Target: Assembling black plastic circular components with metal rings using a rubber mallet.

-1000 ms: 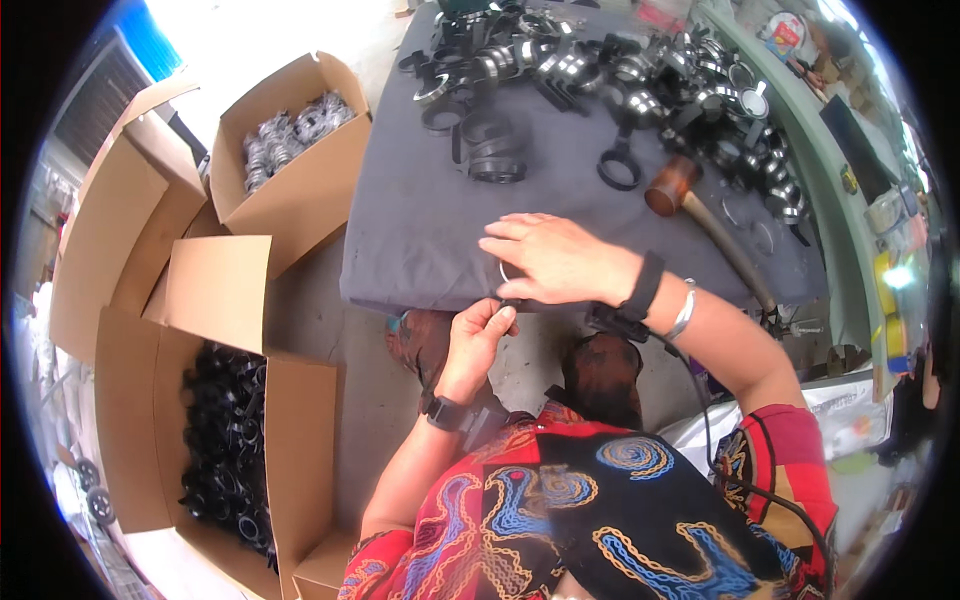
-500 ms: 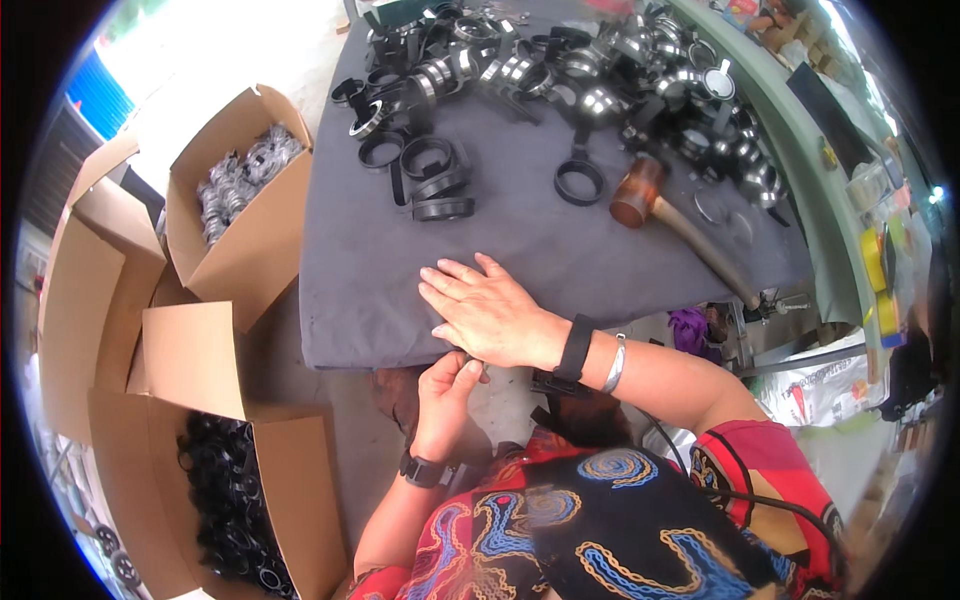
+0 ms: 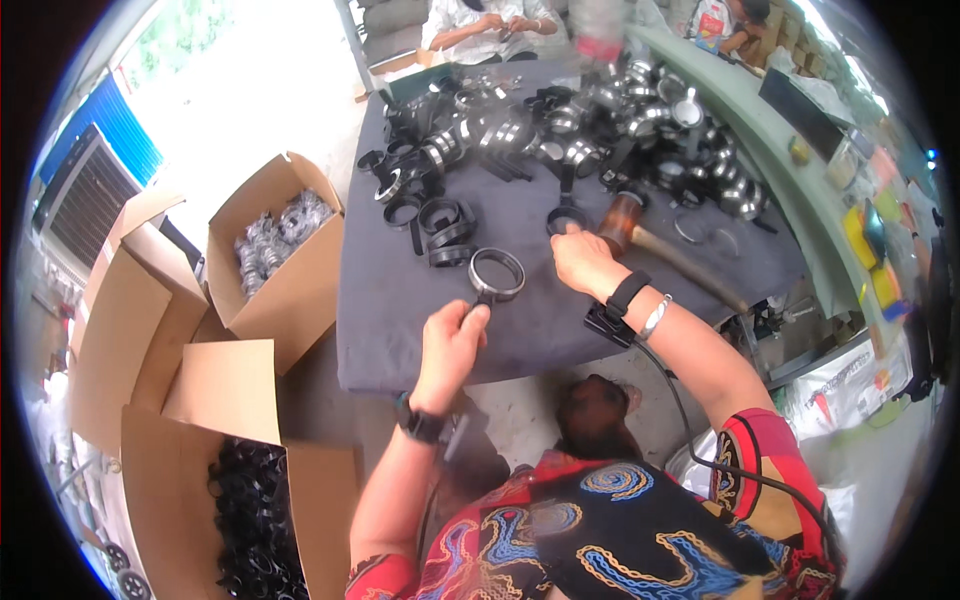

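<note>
Your left grip point(image 3: 447, 350) is pinching a handled ring point(image 3: 484, 290) over the counter point(image 3: 385, 335); your right grip point(image 3: 592, 263), closure indeterminable, is meeting a second ring point(image 3: 568, 213); a mallet point(image 3: 621, 219) is flanking it, piled rings point(image 3: 585, 155) crowding beyond, grey cloth point(image 3: 525, 335) reaching the near edge

Fisheye view from my head, facing down and forward (straight lines bow near its rim): my left hand point(image 3: 450, 347) and right hand point(image 3: 586, 262) close below, the grey table point(image 3: 385, 305) beyond.
</note>
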Available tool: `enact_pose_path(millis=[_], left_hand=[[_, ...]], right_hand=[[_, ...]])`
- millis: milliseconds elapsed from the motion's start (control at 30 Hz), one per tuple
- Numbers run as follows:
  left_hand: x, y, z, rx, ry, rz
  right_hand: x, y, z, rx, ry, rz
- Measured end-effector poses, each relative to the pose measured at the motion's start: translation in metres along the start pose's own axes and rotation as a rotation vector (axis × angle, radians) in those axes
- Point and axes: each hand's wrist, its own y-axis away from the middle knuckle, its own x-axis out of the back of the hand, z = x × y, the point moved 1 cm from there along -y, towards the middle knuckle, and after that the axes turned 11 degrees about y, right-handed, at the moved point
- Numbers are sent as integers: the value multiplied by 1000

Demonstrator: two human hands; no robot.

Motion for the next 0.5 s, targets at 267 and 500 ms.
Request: enact_pose_path(millis=[267, 500], left_hand=[[-10, -67, -9, -300, -780, 201], [-58, 5, 64, -864, -671, 22]], right_hand=[[28, 31, 19, 77, -262, 567], [74, 110, 50, 51, -1541, -37]])
